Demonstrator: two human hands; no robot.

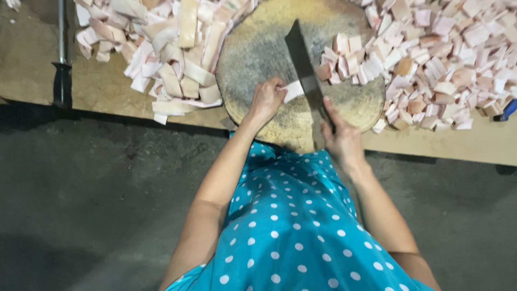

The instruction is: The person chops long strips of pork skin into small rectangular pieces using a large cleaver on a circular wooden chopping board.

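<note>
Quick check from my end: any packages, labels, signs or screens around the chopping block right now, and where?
None in view: no package, label, sign or screen.
What shows instead: a round wooden chopping block on the table, long pale meat strips to its left, cut pieces to its right.
The right hand holds a cleaver; the left hand holds a strip.

Left hand (265,101) pinching, right hand (339,137) clenched, arms forward.

Dark concrete floor (97,205), wooden tabletop (32,70)
</note>
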